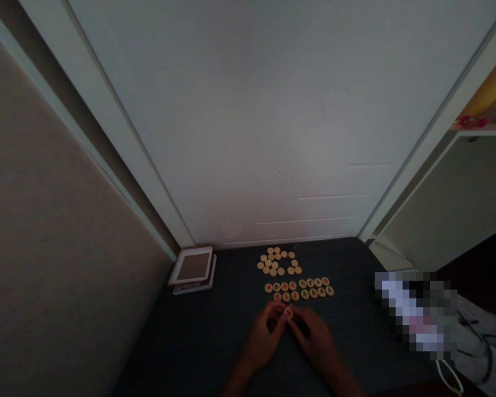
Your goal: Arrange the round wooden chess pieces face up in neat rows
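Observation:
Between the fingertips of both hands is a round xiangqi piece (288, 313), its red character facing up. My left hand (263, 333) pinches it from the left, thumb and fingers curled. From the right, the fingers of my right hand (314, 334) close on the same piece. Just beyond my fingers lie two rows of face-up xiangqi pieces (313, 293), some marked red and some black. Farther back is a loose group of pale pieces (269, 263) with no characters showing.
A dark table (182, 342) carries everything. At its back left lie stacked white-framed items (194, 266). A white panel with heart shapes (279, 183) rises behind the table. On the right are a pixelated object (413, 314) and a white cable (450, 375).

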### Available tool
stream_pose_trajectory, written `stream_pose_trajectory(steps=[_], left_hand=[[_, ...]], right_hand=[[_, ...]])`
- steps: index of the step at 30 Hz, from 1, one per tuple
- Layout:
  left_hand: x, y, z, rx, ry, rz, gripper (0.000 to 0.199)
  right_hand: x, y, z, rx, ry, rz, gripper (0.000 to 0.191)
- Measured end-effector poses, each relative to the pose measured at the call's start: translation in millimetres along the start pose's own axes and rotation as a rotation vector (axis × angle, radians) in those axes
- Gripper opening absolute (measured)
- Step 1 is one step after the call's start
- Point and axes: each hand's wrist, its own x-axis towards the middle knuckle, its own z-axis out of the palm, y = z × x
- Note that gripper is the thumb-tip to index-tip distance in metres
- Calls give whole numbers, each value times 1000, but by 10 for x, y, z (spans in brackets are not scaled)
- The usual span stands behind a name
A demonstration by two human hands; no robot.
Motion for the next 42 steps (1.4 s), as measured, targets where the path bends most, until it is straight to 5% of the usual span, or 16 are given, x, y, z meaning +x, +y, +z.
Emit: stream_pose_trajectory(steps=[22, 42], left_hand=[[-46, -52, 23, 200, -15, 61, 19], [-56, -49, 90, 347, 21, 116, 18]], right_hand=[[38, -32, -38, 60, 51, 165, 25], [59, -54, -71, 94, 35, 136, 22]])
